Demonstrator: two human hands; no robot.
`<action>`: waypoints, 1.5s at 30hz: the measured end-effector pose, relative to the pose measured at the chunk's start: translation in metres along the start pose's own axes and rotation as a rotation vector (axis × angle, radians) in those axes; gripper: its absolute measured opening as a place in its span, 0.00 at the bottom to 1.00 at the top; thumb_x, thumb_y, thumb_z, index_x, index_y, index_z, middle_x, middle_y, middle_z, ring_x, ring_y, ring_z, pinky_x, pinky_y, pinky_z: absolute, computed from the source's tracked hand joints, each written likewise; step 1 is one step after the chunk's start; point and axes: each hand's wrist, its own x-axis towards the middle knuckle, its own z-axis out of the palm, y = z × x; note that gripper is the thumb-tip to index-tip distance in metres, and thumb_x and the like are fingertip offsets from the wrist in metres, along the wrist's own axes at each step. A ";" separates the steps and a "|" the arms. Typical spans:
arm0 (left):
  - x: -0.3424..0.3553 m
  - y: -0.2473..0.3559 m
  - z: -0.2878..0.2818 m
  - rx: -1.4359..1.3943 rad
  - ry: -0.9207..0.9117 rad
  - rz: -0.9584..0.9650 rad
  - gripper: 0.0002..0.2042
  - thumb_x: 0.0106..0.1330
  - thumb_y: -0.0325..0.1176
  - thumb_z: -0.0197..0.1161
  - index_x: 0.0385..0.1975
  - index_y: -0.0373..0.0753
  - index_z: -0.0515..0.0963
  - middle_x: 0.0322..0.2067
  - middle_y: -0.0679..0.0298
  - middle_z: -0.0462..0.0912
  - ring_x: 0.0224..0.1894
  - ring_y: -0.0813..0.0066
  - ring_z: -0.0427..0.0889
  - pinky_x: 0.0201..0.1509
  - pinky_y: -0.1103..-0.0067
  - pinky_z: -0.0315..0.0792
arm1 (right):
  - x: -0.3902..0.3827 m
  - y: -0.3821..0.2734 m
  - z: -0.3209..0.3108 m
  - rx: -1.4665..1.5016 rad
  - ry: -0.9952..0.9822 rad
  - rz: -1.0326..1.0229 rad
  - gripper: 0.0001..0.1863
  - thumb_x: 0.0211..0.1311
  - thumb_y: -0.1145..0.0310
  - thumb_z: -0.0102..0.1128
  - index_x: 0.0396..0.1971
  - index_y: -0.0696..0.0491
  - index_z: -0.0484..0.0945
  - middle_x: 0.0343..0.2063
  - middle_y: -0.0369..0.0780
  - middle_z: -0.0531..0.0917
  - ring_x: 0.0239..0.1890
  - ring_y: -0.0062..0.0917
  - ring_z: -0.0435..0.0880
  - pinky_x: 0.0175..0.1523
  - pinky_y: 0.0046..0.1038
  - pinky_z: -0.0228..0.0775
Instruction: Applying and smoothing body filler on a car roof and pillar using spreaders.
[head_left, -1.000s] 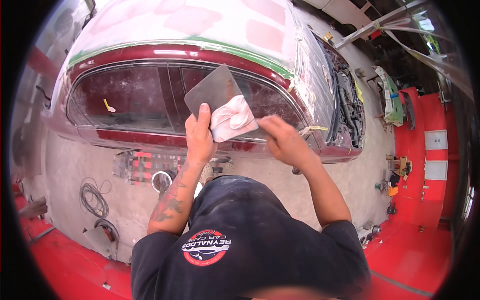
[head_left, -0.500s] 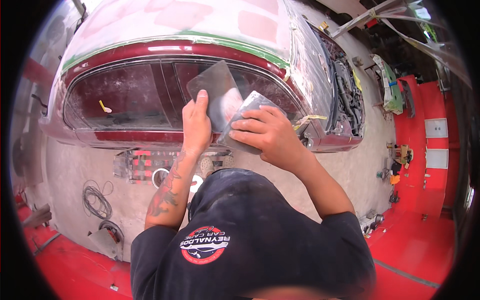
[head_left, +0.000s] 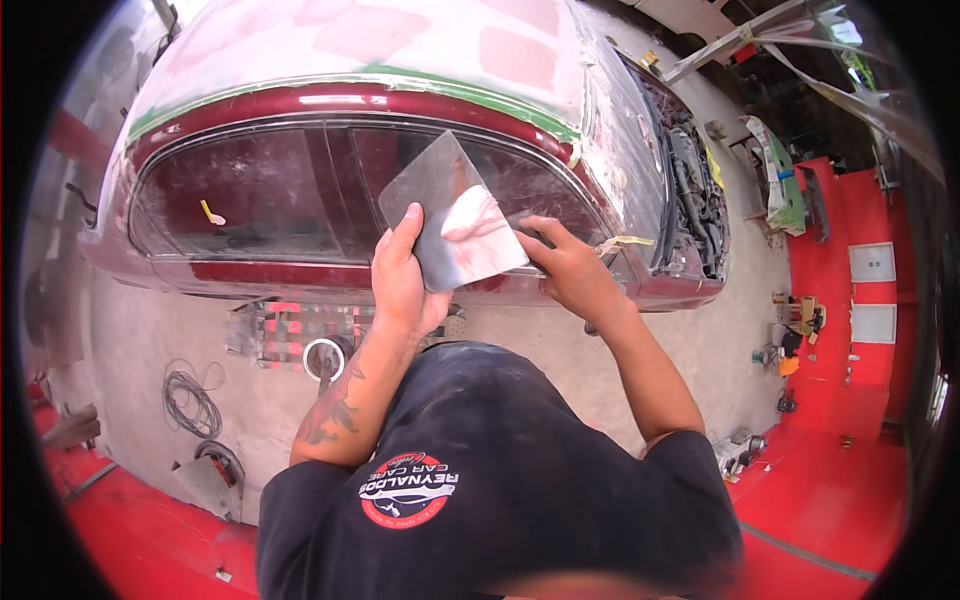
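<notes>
L hand [head_left: 405, 280] w/ plate [head_left: 418, 192], lettered logo [head_left: 408, 490]

Most of the left hand's [head_left: 402, 270] fingers are tucked behind the flat plate [head_left: 420, 188] mid-frame, and the right hand's [head_left: 582, 278] palm is turned out of sight. Car's roof [head_left: 400, 35] runs off the top edge; clutter [head_left: 742, 455] lower right is too tiny to ID.

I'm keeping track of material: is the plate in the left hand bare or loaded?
Loaded: pale pinkish paste lies on part of the grey plate in the left hand.
</notes>
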 end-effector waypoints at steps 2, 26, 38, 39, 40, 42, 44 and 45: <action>-0.001 0.001 -0.004 0.117 -0.030 0.142 0.20 0.80 0.41 0.53 0.60 0.30 0.71 0.53 0.54 0.82 0.54 0.62 0.84 0.59 0.64 0.79 | -0.007 0.004 0.005 0.422 0.245 0.125 0.29 0.59 0.83 0.60 0.63 0.57 0.75 0.58 0.50 0.79 0.56 0.40 0.84 0.57 0.33 0.77; 0.022 0.016 -0.013 0.156 0.105 0.288 0.22 0.80 0.41 0.54 0.62 0.29 0.71 0.51 0.53 0.83 0.49 0.64 0.87 0.55 0.67 0.81 | -0.021 -0.053 -0.026 -0.053 0.331 -0.325 0.23 0.48 0.81 0.65 0.47 0.49 0.85 0.54 0.34 0.85 0.58 0.34 0.82 0.62 0.41 0.69; -0.015 0.000 0.007 0.096 0.042 0.074 0.23 0.83 0.46 0.45 0.64 0.32 0.69 0.57 0.54 0.80 0.58 0.61 0.82 0.63 0.65 0.78 | 0.003 -0.004 0.005 0.045 0.216 -0.008 0.34 0.49 0.92 0.52 0.59 0.54 0.77 0.54 0.47 0.79 0.57 0.43 0.81 0.58 0.36 0.76; -0.014 -0.003 0.005 0.131 0.055 0.170 0.23 0.83 0.47 0.45 0.63 0.32 0.69 0.55 0.56 0.80 0.57 0.64 0.82 0.62 0.66 0.78 | 0.003 -0.004 0.003 0.102 0.351 -0.037 0.34 0.48 0.92 0.53 0.58 0.54 0.78 0.54 0.47 0.80 0.56 0.43 0.81 0.57 0.37 0.76; -0.011 -0.007 0.001 0.161 -0.001 0.300 0.23 0.83 0.47 0.45 0.63 0.32 0.69 0.54 0.57 0.81 0.56 0.66 0.82 0.61 0.67 0.78 | 0.002 -0.009 0.000 0.165 0.508 -0.036 0.33 0.48 0.92 0.53 0.57 0.54 0.78 0.53 0.47 0.80 0.56 0.43 0.81 0.56 0.37 0.76; -0.007 -0.016 -0.010 0.414 0.129 0.311 0.27 0.84 0.52 0.42 0.58 0.30 0.73 0.51 0.58 0.81 0.50 0.70 0.80 0.55 0.73 0.74 | 0.003 -0.025 -0.003 0.108 0.536 -0.096 0.29 0.47 0.89 0.57 0.54 0.55 0.80 0.50 0.45 0.83 0.53 0.42 0.82 0.56 0.38 0.75; 0.002 -0.028 -0.022 0.565 0.142 0.395 0.28 0.83 0.53 0.42 0.53 0.29 0.75 0.48 0.59 0.81 0.46 0.72 0.78 0.52 0.74 0.73 | 0.005 -0.041 -0.003 -0.044 0.381 -0.168 0.28 0.48 0.87 0.57 0.52 0.55 0.81 0.49 0.44 0.83 0.52 0.41 0.82 0.57 0.39 0.74; 0.006 -0.034 -0.028 0.618 0.161 0.418 0.29 0.83 0.54 0.42 0.50 0.29 0.76 0.47 0.59 0.81 0.44 0.73 0.77 0.50 0.74 0.72 | 0.003 -0.049 -0.003 -0.063 0.250 -0.206 0.27 0.48 0.87 0.56 0.51 0.55 0.82 0.49 0.43 0.84 0.51 0.41 0.82 0.59 0.39 0.72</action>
